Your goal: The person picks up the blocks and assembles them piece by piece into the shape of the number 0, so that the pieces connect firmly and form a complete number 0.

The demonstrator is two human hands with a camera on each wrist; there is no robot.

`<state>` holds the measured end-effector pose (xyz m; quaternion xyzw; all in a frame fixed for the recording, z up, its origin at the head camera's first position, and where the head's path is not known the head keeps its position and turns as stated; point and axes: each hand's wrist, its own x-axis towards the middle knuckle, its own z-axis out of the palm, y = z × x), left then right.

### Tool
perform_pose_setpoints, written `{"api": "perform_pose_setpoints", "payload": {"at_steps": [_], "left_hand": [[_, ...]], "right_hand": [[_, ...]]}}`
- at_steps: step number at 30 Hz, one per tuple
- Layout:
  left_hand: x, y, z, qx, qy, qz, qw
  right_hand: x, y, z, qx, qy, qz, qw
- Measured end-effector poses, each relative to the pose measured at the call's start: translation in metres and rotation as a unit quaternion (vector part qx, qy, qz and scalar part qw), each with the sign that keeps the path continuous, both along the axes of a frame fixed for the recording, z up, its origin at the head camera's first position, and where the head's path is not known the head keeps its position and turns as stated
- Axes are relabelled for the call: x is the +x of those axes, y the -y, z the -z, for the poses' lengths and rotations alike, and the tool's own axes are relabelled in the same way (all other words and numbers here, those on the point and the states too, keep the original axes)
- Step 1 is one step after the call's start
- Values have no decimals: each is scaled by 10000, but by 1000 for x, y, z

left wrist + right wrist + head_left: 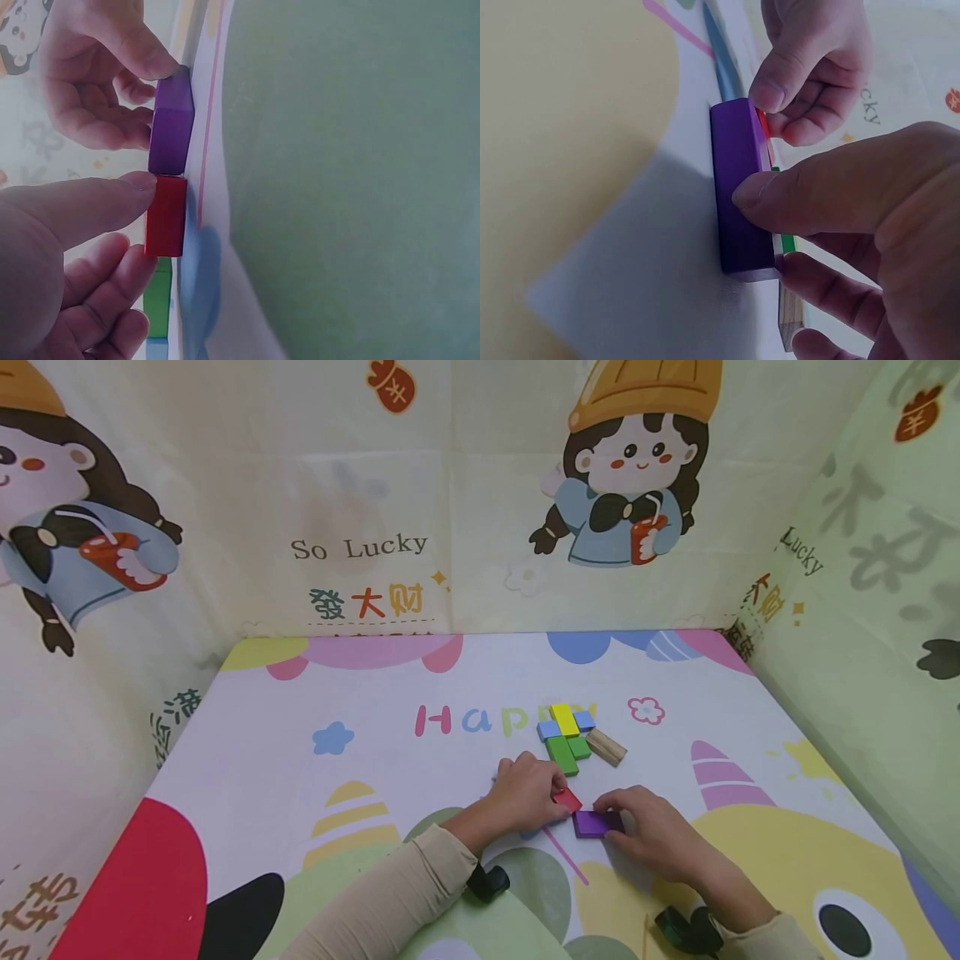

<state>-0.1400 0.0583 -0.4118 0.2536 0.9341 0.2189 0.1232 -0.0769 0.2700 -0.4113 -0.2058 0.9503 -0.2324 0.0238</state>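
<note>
My left hand (527, 789) pinches a small red block (567, 799) between thumb and fingers, low on the printed tabletop. To its right, my right hand (656, 831) grips a longer purple block (597, 824) by its right part. In the left wrist view, the end of the purple block (172, 124) meets the end of the red block (165, 216). The right wrist view has the thumb laid along the side of the purple block (742, 187), where most of the red one is hidden behind it.
Beyond the hands lie green blocks (562, 756), a yellow block (565, 720) and blue blocks (549, 731) grouped together. A wood-coloured block (606, 747) lies at an angle just right of them. Printed cloth walls (487, 602) stand around the table.
</note>
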Motion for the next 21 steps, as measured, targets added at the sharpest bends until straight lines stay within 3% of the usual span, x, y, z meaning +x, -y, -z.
{"api": "perform_pose_setpoints", "payload": {"at_steps": [11, 21], "left_hand": [[3, 0, 1, -81, -38, 81, 9999], [9, -1, -6, -133, 116, 51, 9998]], "right_hand": [[2, -2, 1, 21, -97, -14, 10000], [5, -2, -2, 90, 297, 179, 9994]]}}
